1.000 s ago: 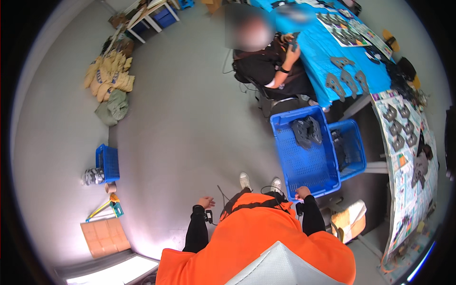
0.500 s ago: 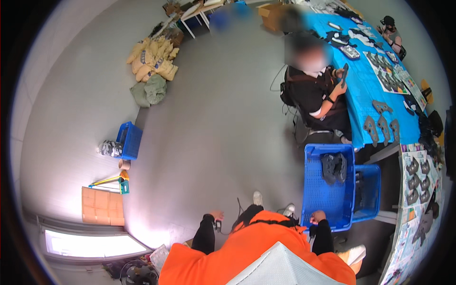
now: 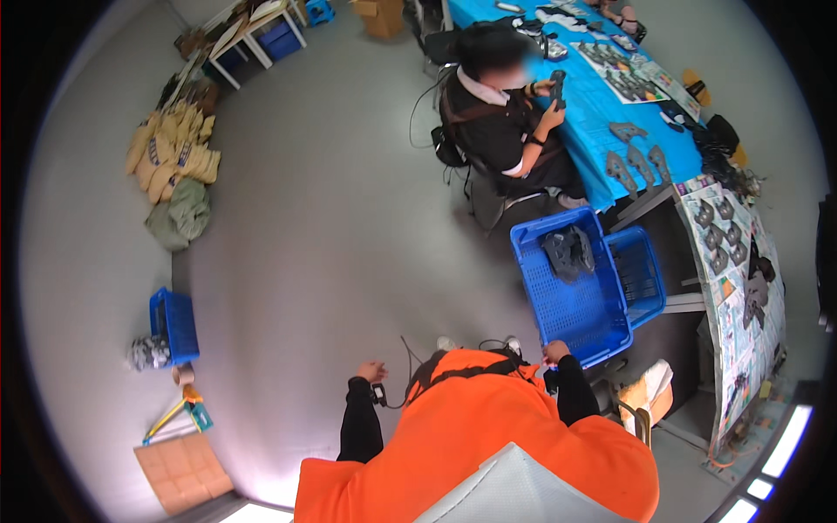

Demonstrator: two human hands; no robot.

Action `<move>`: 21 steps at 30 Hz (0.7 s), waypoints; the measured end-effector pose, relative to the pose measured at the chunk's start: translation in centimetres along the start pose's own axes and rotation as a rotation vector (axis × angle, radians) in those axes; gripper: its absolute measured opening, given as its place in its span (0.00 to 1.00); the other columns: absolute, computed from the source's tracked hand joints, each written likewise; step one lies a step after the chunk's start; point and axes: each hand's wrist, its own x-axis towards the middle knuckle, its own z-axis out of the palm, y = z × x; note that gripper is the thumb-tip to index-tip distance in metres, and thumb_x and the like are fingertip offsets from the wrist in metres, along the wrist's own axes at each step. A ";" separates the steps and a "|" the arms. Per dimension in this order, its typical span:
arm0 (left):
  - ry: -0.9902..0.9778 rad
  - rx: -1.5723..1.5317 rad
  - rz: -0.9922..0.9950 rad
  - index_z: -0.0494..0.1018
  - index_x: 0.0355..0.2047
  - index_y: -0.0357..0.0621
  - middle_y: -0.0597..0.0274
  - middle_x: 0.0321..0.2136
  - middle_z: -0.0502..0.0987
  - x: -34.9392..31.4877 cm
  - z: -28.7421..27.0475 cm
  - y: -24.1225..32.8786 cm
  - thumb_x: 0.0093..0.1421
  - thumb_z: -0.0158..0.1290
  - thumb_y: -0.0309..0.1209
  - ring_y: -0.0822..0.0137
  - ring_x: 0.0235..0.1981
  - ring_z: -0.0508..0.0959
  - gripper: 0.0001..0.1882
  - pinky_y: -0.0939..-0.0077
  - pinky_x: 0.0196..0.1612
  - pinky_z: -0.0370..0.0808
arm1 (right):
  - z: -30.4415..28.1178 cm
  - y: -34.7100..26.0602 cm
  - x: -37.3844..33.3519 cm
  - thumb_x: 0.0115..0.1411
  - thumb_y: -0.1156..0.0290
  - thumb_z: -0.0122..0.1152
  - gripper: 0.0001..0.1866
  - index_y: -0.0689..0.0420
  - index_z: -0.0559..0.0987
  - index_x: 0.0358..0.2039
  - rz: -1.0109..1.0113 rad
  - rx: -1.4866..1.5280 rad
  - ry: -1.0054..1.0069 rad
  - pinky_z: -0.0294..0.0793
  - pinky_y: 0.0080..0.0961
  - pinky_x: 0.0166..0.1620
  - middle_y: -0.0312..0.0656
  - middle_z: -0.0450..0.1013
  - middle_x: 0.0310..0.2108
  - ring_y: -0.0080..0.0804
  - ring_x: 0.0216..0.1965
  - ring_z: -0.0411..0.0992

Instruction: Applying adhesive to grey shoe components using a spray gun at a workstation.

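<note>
My right hand (image 3: 554, 352) is at the near left corner of a large blue plastic basket (image 3: 567, 312), its fingers closed round the rim. Several dark grey moulded parts (image 3: 568, 253) lie together toward the basket's far end. Out to the left, my left hand (image 3: 372, 372) hangs over the floor, fingers apart and holding nothing. A dark device with a cable (image 3: 378, 395) is at that wrist.
A second blue basket (image 3: 643, 277) adjoins the first on its right. Ahead, a seated co-worker (image 3: 497, 118) holds a dark part at the blue-covered table (image 3: 580, 144). A paper-covered table (image 3: 732, 349) stands right. Sacks (image 3: 174, 152) and a flattened carton (image 3: 183, 473) lie left.
My view has turned and shifted, so the room appears farther left. My right hand stays at the basket's near end, and my left hand remains free. The co-worker still holds the dark part.
</note>
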 end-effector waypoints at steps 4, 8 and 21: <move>-0.100 0.044 -0.049 0.71 0.45 0.41 0.56 0.32 0.80 1.8 -0.8 2.0 0.61 0.48 0.39 0.66 0.28 0.80 0.17 0.73 0.28 0.75 | -0.4 3.7 2.0 0.56 0.72 0.51 0.10 0.67 0.75 0.31 -0.231 -0.199 -0.007 0.73 0.32 0.15 0.51 0.73 0.19 0.39 0.16 0.75; -0.021 0.017 -0.106 0.71 0.46 0.40 0.56 0.32 0.80 2.1 -4.9 -0.5 0.61 0.48 0.38 0.67 0.26 0.80 0.18 0.75 0.29 0.75 | 2.8 -2.6 -0.1 0.59 0.67 0.49 0.13 0.60 0.78 0.26 0.002 -0.014 0.020 0.74 0.28 0.20 0.42 0.76 0.19 0.31 0.18 0.76; 0.057 -0.175 -0.151 0.69 0.47 0.35 0.50 0.34 0.79 3.8 -9.2 5.8 0.63 0.47 0.35 0.60 0.31 0.81 0.18 0.71 0.32 0.79 | 5.5 -20.6 4.8 0.60 0.71 0.49 0.12 0.65 0.78 0.33 0.192 -0.243 -0.041 0.69 0.28 0.14 0.48 0.77 0.21 0.33 0.16 0.74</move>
